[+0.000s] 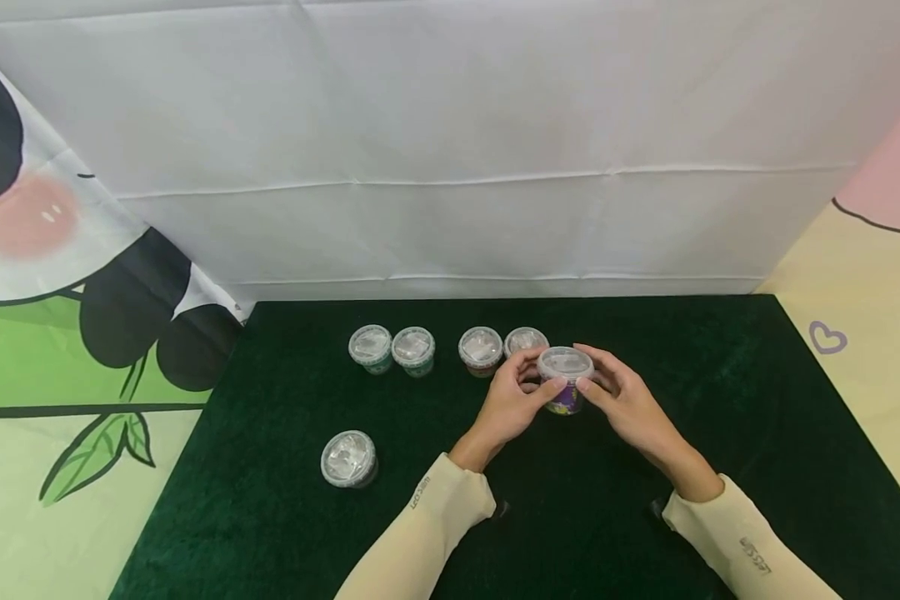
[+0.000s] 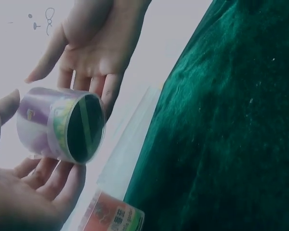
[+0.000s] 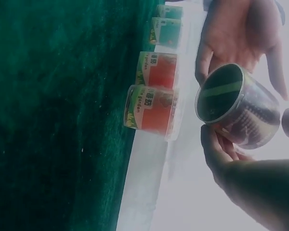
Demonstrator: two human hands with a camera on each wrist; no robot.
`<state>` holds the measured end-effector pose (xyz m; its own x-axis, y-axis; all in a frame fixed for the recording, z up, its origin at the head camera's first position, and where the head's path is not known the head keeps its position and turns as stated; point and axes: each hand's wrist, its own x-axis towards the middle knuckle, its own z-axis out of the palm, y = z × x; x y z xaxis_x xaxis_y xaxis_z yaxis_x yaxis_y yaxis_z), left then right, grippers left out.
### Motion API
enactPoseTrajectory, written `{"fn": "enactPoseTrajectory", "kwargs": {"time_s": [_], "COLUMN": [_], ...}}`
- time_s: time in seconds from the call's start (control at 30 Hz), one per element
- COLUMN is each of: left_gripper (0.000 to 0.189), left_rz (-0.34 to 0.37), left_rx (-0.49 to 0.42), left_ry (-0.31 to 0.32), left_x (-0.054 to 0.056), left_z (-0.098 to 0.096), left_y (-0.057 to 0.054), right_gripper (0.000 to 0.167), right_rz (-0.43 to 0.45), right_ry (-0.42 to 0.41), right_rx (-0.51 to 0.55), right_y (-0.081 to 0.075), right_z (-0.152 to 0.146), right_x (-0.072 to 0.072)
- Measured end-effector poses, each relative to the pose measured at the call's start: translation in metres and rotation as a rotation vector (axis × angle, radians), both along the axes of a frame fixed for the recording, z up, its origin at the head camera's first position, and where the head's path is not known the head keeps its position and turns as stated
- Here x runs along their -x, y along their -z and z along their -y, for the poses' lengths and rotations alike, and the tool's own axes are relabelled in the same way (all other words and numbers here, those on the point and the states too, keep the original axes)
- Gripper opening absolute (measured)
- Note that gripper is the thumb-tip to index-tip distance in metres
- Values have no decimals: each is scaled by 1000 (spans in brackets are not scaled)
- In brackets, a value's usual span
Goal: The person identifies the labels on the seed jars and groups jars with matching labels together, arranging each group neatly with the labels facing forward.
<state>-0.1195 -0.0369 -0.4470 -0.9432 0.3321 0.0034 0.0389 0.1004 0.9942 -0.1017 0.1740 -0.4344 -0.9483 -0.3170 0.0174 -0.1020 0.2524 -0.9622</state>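
Note:
Both hands hold a purple-labelled plastic cup (image 1: 565, 395) with a clear lid, raised off the green cloth. My left hand (image 1: 512, 400) grips its left side and my right hand (image 1: 630, 404) its right, thumbs toward the near side. Seen in the left wrist view, the cup's dark round base (image 2: 87, 129) faces the camera. Behind my left fingers, a red-labelled cup (image 1: 527, 339) is partly hidden. Another red-labelled cup (image 1: 482, 350) stands just left of it; the right wrist view shows "garden" printed on their labels.
Two green-labelled cups (image 1: 370, 347) stand side by side farther left in the same row. One more lidded cup (image 1: 348, 458) sits nearer on the left, its label hidden. Dark green cloth (image 1: 255, 517) covers the table, with a white cloth wall (image 1: 450, 233) behind it.

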Motion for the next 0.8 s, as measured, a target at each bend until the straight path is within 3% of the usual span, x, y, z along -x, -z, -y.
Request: {"fn": "enactPoseTrajectory", "kwargs": {"time_s": [0.23, 0.53, 0.7, 0.8], "left_gripper": [54, 51, 53, 53], "left_rz": [26, 19, 77, 91], "left_rx": [-24, -31, -97, -81], "left_ry": [50, -28, 22, 28], "left_x": [0, -2, 0, -1], "left_z": [4, 2, 6, 8], "left_y": [-2, -1, 0, -3], "right_gripper": [56, 59, 58, 59], "right_rz": [2, 29, 63, 80], "right_ry": [-12, 11, -38, -47], "right_rx": [5, 29, 62, 71], "right_y": [-1, -1, -2, -2], "right_z": [-4, 4, 2, 2], "right_x": [1, 3, 4, 3]}}
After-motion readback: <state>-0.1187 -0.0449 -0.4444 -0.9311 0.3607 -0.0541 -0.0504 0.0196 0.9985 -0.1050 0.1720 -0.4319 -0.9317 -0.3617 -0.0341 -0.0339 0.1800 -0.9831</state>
